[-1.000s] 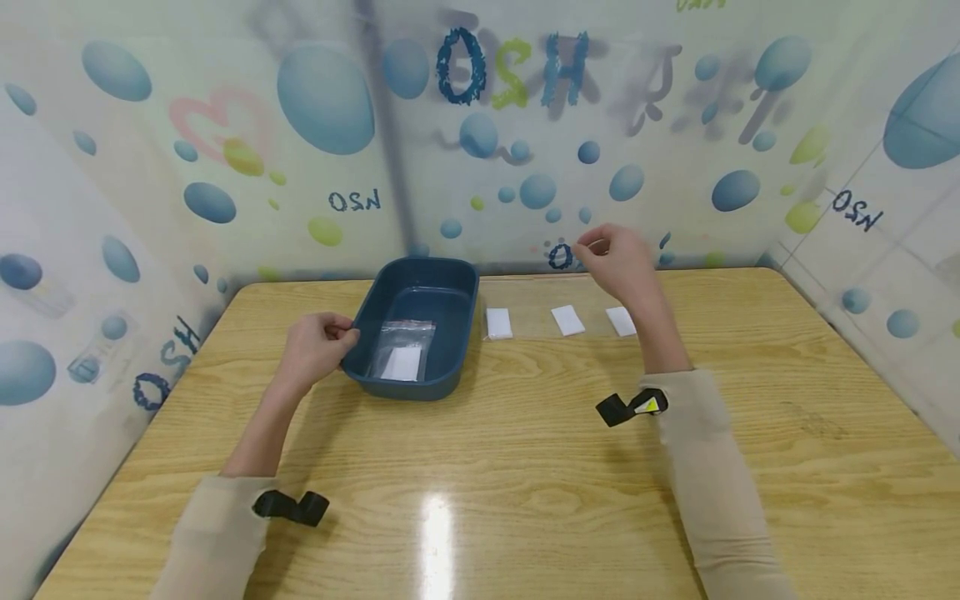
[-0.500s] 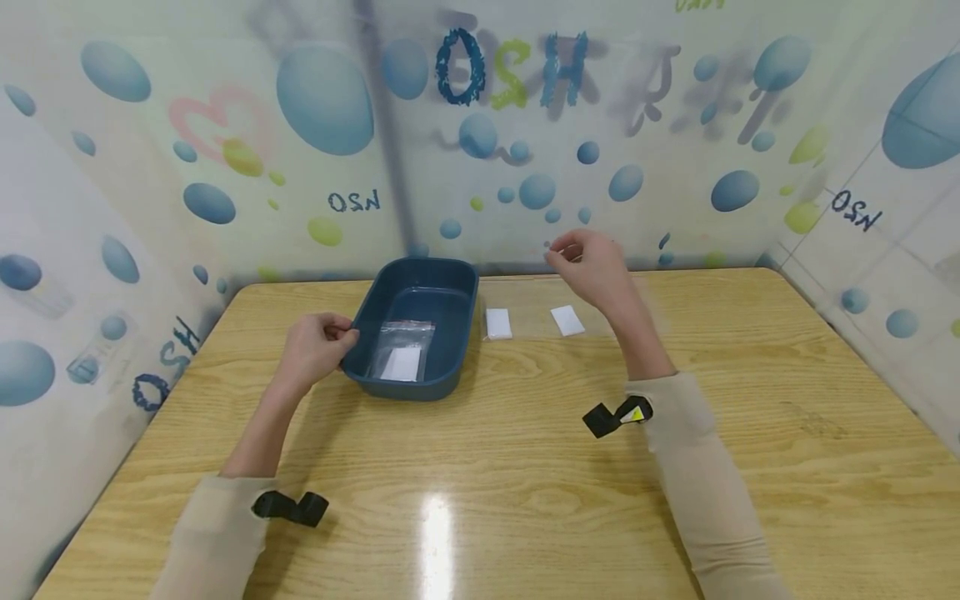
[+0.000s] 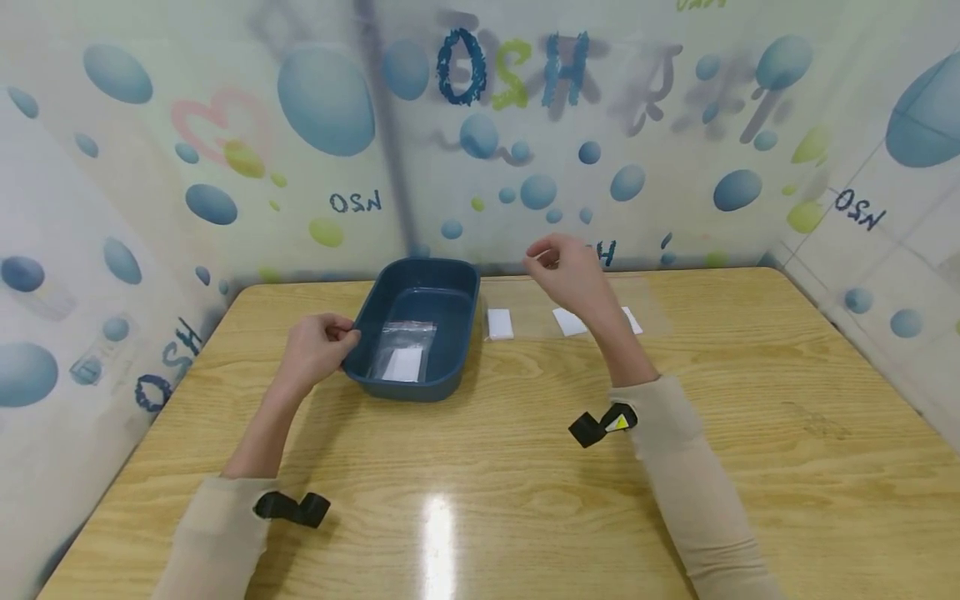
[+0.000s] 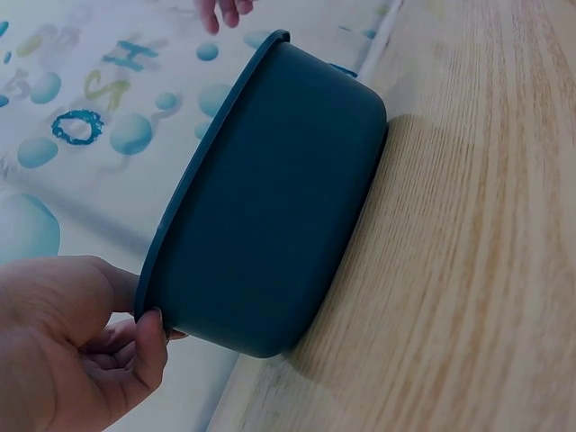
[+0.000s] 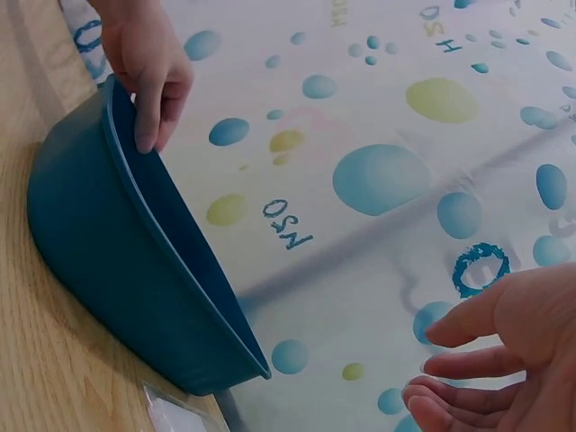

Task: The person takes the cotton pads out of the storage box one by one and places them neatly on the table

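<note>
At the left rim of a dark blue plastic basin [image 3: 457,375], my left hand [image 3: 318,346] pinches the edge between thumb and fingers, as the left wrist view also shows. Inside the basin lies a clear zip bag [image 3: 420,333] with a white rectangular piece [image 3: 403,364] in it. My right hand [image 3: 567,271] is raised right of the basin, over the back of the table. Its fingers are loosely bent, and the right wrist view shows a gap between thumb and fingers with nothing held. White pieces [image 3: 500,323] lie in a row below it, one partly behind the forearm.
Clear plastic [image 3: 525,292] surrounds the row of white pieces along the table's back edge. A wall covering printed with blue bubbles [image 3: 326,100] rises behind the wooden table [image 3: 510,467]. Black wrist devices [image 3: 300,508] sit on both sleeves.
My right hand has moved left and slightly down, towards the basin, its fingers still loosely bent. The rightmost white piece shows again beside the forearm. My left hand stays on the rim.
</note>
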The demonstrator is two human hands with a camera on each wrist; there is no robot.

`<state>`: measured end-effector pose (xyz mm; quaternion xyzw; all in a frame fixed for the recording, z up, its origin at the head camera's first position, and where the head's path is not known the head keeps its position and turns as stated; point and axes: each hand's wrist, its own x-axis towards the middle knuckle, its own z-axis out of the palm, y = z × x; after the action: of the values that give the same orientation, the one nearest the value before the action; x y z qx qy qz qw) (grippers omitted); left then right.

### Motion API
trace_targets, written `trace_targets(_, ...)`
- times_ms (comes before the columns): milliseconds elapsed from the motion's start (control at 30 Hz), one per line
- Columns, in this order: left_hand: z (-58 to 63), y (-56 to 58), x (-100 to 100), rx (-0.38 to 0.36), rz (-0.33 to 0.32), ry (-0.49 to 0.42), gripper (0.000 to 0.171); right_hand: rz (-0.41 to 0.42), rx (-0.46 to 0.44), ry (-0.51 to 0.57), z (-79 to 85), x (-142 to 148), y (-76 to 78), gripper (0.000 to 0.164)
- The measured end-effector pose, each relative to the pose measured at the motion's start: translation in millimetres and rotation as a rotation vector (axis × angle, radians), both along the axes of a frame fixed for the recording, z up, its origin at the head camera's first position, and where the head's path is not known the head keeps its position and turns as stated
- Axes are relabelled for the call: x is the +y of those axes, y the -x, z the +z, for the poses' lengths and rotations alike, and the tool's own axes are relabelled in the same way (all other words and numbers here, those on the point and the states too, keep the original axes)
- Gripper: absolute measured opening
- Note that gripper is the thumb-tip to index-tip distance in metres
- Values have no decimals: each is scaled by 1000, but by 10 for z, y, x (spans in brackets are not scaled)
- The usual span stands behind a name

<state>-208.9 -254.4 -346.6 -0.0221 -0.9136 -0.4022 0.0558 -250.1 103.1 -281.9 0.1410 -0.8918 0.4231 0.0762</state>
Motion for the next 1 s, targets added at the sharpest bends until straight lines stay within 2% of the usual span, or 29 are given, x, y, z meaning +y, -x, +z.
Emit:
trace_targets(167, 9, 4, 11, -4, -1, -6, 29, 26, -5, 20, -35, -102, -13, 30)
trace_targets(400, 14, -4, 12, -3, -1, -14, 28, 38, -75, 23, -63, -280, -37, 31)
trace_targets(700, -2, -3, 0, -13, -4, -9, 30, 62, -116, 48, -146, -507, -38, 35)
trace_targets(1000, -2, -1, -4, -20, -5, -9, 31, 64, -138, 10, -204, -684, -47, 38)
